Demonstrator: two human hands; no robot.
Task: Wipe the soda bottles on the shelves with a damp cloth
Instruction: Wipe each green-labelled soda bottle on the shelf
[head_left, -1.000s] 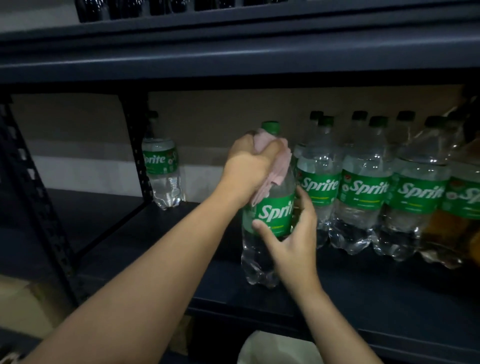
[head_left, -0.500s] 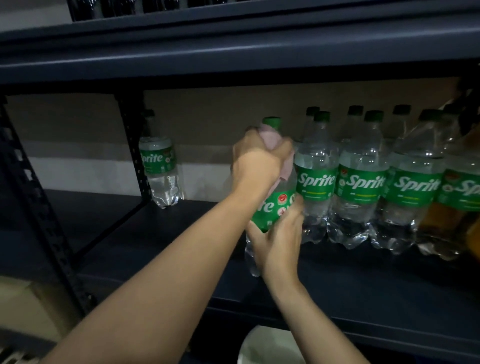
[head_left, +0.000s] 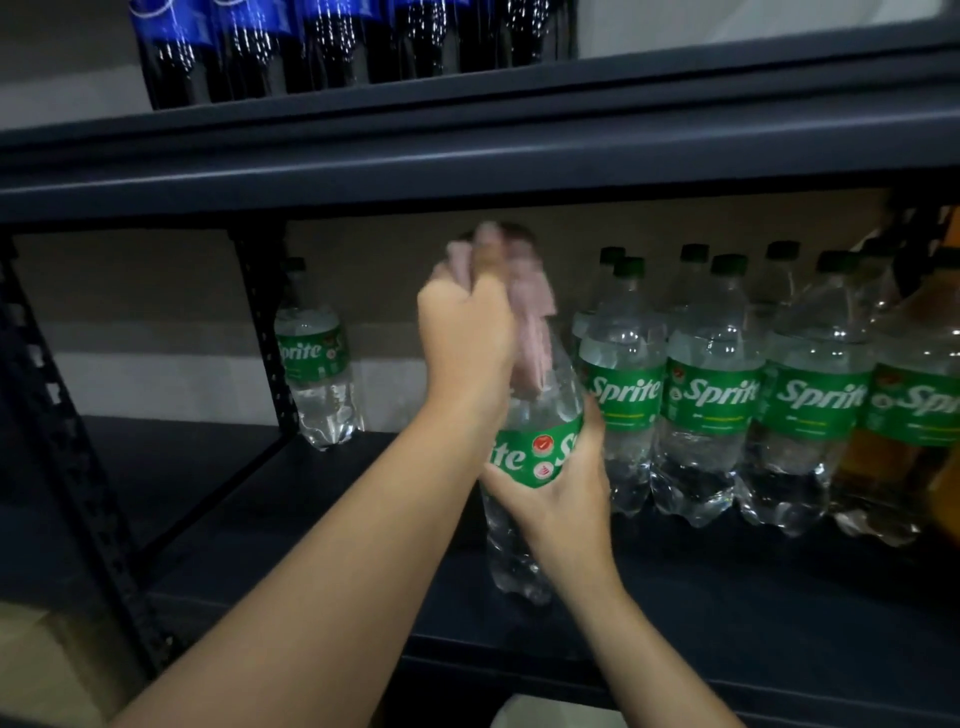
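Green-labelled and clear, the Sprite bottle (head_left: 535, 452) being cleaned stands near the front edge of the lower shelf (head_left: 727, 613), just left of the row of Sprite bottles (head_left: 717, 395) that fills the right half of the shelf. Its label is turned so that only parts of the name and two small round marks show, and its body below the label is see-through with pale liquid. Its cap and neck are hidden under a pink cloth (head_left: 524, 317), which drapes down over the bottle's shoulder and looks blurred.

The left hand (head_left: 467, 332) reaches in from the lower left with the forearm stretched long, its fingers bunched around the cloth at the bottle's top. The right hand (head_left: 561, 499) comes up from the lower right and wraps the bottle at the label, thumb across the front. A lone Sprite bottle (head_left: 317, 369) stands towards the back left, behind the dark upright post (head_left: 260, 322). Dark cola bottles (head_left: 332, 47) line the upper shelf (head_left: 467, 156).
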